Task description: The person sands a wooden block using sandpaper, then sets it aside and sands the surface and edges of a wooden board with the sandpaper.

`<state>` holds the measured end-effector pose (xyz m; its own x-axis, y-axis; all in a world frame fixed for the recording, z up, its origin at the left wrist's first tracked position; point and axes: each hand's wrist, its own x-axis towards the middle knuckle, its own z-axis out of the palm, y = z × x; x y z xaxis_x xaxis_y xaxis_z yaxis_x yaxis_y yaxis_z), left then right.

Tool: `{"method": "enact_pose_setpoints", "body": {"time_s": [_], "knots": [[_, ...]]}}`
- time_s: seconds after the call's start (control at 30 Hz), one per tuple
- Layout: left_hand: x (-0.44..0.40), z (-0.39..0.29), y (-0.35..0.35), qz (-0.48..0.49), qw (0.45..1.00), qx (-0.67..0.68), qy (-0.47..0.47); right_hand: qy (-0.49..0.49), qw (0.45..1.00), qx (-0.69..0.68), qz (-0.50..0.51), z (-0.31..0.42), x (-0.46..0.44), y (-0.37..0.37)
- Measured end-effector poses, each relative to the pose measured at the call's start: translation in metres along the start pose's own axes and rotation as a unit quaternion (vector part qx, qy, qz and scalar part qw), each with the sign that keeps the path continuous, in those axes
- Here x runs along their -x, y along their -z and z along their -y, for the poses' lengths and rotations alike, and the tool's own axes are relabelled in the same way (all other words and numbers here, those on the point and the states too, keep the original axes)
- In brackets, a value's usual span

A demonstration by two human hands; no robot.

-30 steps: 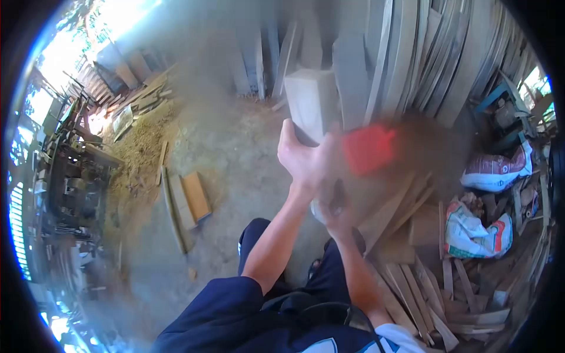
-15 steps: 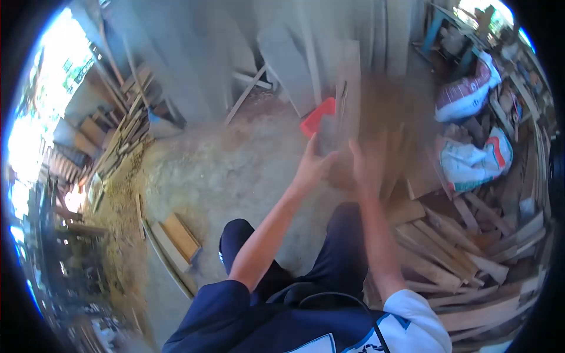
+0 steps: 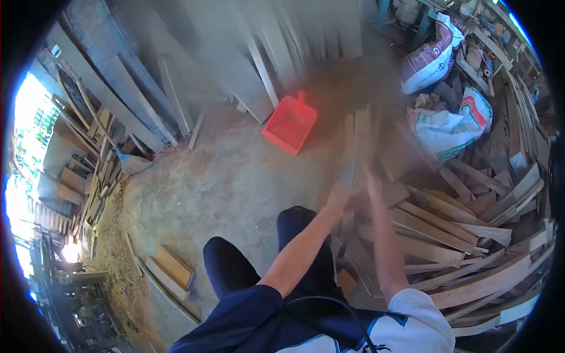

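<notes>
In the head view, a few wooden boards (image 3: 356, 144) stretch away from me between my two hands, blurred by motion. My left hand (image 3: 340, 201) is closed at their near left side. Along their right side, my right hand (image 3: 373, 183) grips with its fingers partly smeared. How many boards I hold is hard to make out. Just ahead and to the left, a red dustpan (image 3: 291, 125) lies on the concrete floor.
A heap of wood offcuts (image 3: 441, 235) covers the floor at right. Behind it sit a white and green sack (image 3: 453, 126) and a maroon and white sack (image 3: 432, 59). Tall boards (image 3: 229, 65) lean at the back. Two short wood pieces (image 3: 169, 270) lie at left.
My hands and the boards have come down and nearer my body, toward the offcut heap. The dustpan, partly hidden before, is now in full view. The camera view has shifted right.
</notes>
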<state>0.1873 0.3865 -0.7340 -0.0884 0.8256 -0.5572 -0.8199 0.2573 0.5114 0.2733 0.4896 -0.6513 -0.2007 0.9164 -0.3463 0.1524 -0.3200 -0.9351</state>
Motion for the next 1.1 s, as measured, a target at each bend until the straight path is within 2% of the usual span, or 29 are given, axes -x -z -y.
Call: {"method": "enact_pose_setpoints", "body": {"time_s": [0.17,0.27,0.33,0.4,0.43,0.53,0.63,0.7,0.77,0.9,0.97,1.03,1.07,1.1], "knots": [[-0.004,0.031,0.005,-0.03,0.999,-0.009,0.024,-0.081,0.996,-0.02,-0.023,-0.067,-0.02,0.02],[0.0,0.037,0.021,-0.026,0.999,-0.039,0.025,-0.15,0.982,-0.11,-0.007,-0.059,0.011,0.018],[-0.049,0.091,0.071,-0.006,0.989,-0.134,-0.069,-0.185,0.969,-0.162,0.026,-0.064,0.016,0.019],[-0.076,0.094,0.074,0.007,0.977,-0.175,-0.119,-0.14,0.981,-0.133,-0.01,-0.072,-0.006,0.018],[-0.072,0.094,0.066,0.004,0.979,-0.168,-0.112,-0.123,0.985,-0.117,-0.031,-0.086,-0.014,0.021],[-0.067,0.101,0.059,0.005,0.976,-0.174,-0.129,-0.251,0.956,-0.153,0.021,-0.122,-0.052,0.04],[-0.073,0.105,0.061,-0.004,0.98,-0.162,-0.113,-0.251,0.957,-0.145,0.021,-0.131,-0.052,0.038],[-0.065,0.103,0.055,-0.062,0.988,-0.128,-0.054,-0.222,0.967,-0.123,0.005,-0.135,-0.047,0.03],[-0.016,0.06,0.011,-0.159,0.983,-0.081,0.03,-0.184,0.979,-0.086,-0.026,-0.15,-0.043,0.026],[-0.025,0.067,0.024,-0.12,0.985,-0.115,0.037,-0.076,0.981,0.071,-0.164,-0.204,-0.046,0.04],[-0.042,0.078,0.034,-0.096,0.988,-0.118,0.01,-0.002,0.944,0.17,-0.282,-0.241,-0.058,0.062],[-0.025,0.07,0.015,-0.178,0.963,-0.204,0.023,0.101,0.888,0.193,-0.406,-0.263,-0.068,0.091],[-0.024,0.064,0.008,-0.223,0.945,-0.237,0.024,0.198,0.855,0.121,-0.463,-0.215,-0.037,0.093],[-0.032,0.08,0.015,-0.264,0.904,-0.335,-0.033,0.243,0.837,0.168,-0.461,-0.179,-0.019,0.105]]}}
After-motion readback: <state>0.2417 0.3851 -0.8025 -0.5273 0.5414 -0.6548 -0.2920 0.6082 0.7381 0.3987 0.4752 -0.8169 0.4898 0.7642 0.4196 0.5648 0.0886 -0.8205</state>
